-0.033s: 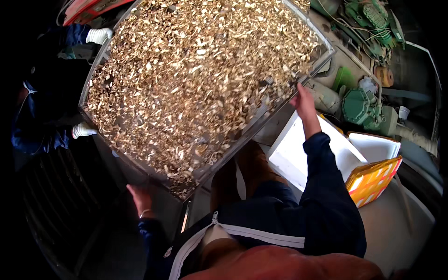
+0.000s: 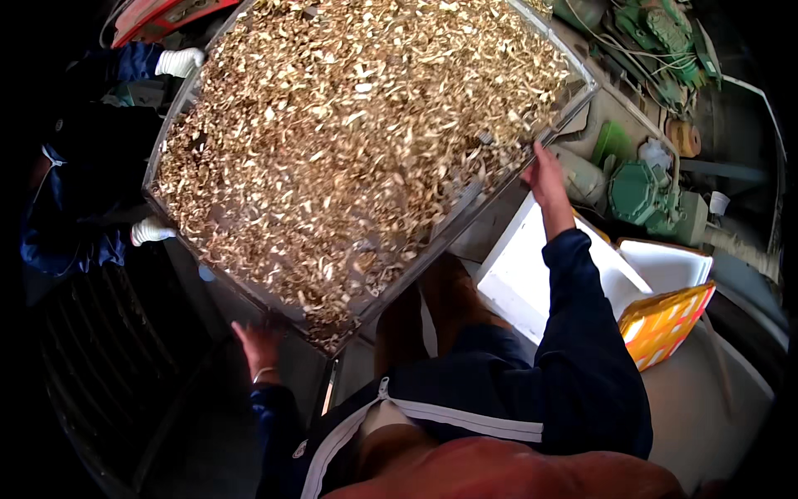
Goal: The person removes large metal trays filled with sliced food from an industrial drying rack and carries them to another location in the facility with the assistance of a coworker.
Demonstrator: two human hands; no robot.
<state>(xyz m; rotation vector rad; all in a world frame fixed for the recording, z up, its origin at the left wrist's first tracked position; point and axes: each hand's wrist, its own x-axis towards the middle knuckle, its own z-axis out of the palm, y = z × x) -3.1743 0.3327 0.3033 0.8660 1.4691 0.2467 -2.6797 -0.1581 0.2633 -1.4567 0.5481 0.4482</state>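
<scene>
A large tray (image 2: 465, 218) with a dark, thin rim spans the upper middle, bearing a layer of dried, curled tan and brown slices (image 2: 349, 141) that look like dried mushrooms. At its right edge, my right hand (image 2: 546, 176) grips the rim, fingers partly hidden. My left hand (image 2: 259, 351) is beside the near left edge, close to the near corner, its fingers stretched and apart; whether they touch the rim I cannot tell. Across the left side, a co-worker's two white-gloved hands, one at the upper rim (image 2: 179, 62) and one lower down (image 2: 152, 231), are at the tray.
A white foam box (image 2: 528, 270) stands open at my right, with a yellow-taped piece (image 2: 665, 320) beside it. Green machinery (image 2: 640, 193) with pipes and cables lines the right. Dark slatted racking (image 2: 108, 358) is at the lower left. Red metal (image 2: 158, 18) shows at the upper left.
My left hand has moved slightly up and right, nearer the tray's near corner. The slices have shifted a little in the tray. My right hand stays on the rim.
</scene>
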